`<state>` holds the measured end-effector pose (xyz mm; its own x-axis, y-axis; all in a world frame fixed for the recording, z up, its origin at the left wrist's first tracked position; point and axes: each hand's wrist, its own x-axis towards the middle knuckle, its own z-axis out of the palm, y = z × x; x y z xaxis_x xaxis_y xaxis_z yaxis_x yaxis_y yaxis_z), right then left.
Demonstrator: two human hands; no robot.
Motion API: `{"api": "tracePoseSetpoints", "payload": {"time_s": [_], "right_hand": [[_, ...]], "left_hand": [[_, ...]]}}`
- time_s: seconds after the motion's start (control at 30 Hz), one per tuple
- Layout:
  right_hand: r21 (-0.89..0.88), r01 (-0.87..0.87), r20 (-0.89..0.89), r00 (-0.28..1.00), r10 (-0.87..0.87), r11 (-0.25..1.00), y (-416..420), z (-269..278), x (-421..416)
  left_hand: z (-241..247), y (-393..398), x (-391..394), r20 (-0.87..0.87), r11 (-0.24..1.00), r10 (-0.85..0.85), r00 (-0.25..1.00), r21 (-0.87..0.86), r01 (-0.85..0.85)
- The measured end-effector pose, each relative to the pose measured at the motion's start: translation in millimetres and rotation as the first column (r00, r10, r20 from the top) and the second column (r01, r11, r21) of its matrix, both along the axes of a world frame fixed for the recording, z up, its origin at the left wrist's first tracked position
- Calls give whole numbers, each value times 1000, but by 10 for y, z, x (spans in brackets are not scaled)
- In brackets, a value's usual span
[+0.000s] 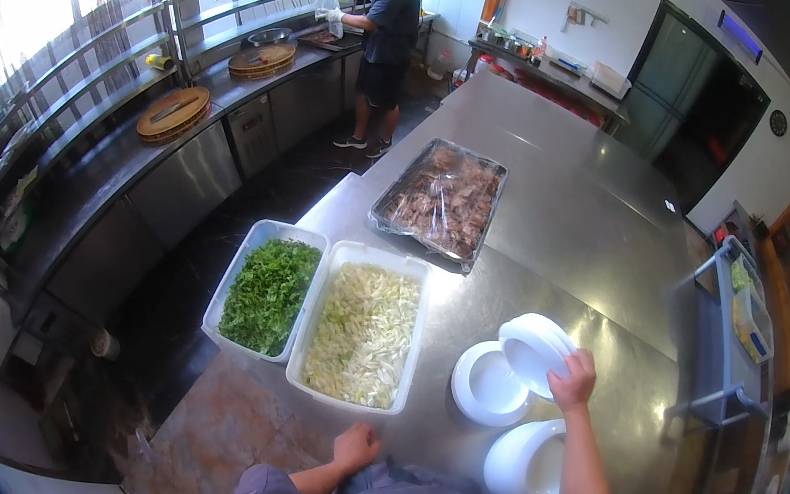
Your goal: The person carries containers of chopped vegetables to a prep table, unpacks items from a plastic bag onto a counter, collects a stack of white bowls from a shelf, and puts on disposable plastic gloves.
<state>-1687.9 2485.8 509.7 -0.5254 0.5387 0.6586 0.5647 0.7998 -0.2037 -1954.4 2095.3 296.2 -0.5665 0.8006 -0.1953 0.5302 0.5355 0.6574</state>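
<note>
My right hand point(572, 377) grips the rim of a few nested white bowls point(535, 352), tilted over another white bowl point(486, 386) on the steel table. Closer to me stands a stack of white bowls point(520, 464), partly hidden behind my right forearm. My left hand point(357, 447) is curled in a loose fist at the table's near edge, with nothing visible in it. Just beyond it is a plastic tub of chopped pale scallions point(362, 335). Against that tub's left side sits a second tub of chopped leafy greens point(269, 295).
A film-covered black tray of cooked meat pieces point(445, 198) lies farther back on the steel table point(537, 128). Across the aisle, a person point(391, 28) handles a plastic bag. Round chopping boards point(174, 119) rest on the left counter. A trolley point(731, 351) stands at right.
</note>
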Motion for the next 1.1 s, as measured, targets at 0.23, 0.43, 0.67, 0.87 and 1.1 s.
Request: {"api": "tracePoseSetpoints", "payload": {"time_s": [0.23, 0.43, 0.67, 0.87, 1.1], "right_hand": [[-377, 347, -347, 807, -478, 859, -559, 341, 957], [-871, 53, -431, 391, -813, 488, -1259, -196, 1864], [-945, -13, -320, 262, -911, 328, -1795, -875, 2314], [-787, 556, 124, 567, -814, 267, -1803, -560, 2411], [-884, 270, -148, 611, -777, 382, -1765, -936, 2497]], "left_hand": [[-81, 316, 60, 246, 942, -271, 931, -129, 308], [450, 1180, 883, 566, 751, -577, 589, 83, 655], [558, 2031, 1756, 503, 734, -662, 556, 283, 617], [742, 2201, 2310, 458, 795, -555, 694, 45, 606], [613, 2434, 2333, 480, 850, -506, 716, 137, 509]]}}
